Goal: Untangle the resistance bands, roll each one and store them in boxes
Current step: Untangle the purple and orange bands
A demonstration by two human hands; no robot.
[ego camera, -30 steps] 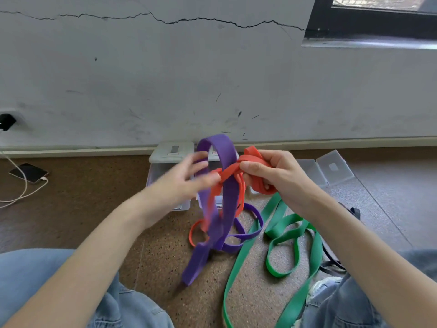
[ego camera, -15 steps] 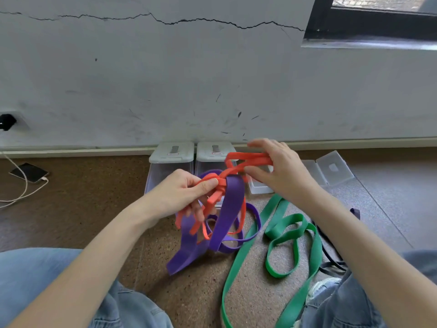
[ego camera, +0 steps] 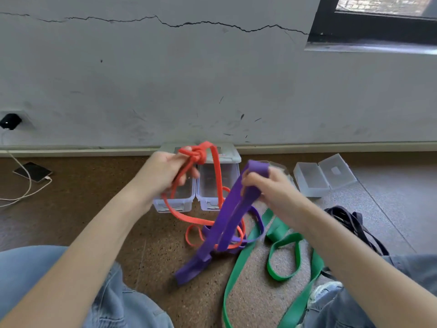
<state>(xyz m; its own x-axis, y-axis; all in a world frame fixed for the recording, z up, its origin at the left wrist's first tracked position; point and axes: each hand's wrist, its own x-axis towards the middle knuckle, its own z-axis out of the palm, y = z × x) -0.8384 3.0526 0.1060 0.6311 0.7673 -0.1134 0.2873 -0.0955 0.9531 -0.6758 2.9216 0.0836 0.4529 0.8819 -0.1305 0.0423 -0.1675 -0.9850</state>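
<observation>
Brown speckled floor (ego camera: 78,209) meets a cracked wall. Untangling is under way: the left hand (ego camera: 163,174) pinches the knotted orange band (ego camera: 214,176), the right hand (ego camera: 272,188) grips the purple band (ego camera: 227,216). Next, probably, that knot needs loosening. Clear boxes (ego camera: 212,185), green band (ego camera: 281,233) and black band (ego camera: 350,221) crowd nearby.

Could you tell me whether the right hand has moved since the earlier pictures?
Yes. The right hand, gripping the purple band, has dropped lower and nearer, away from the two clear boxes.

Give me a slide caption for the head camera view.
Left hand grips the knotted orange band; right hand holds the purple band above the floor.
</observation>
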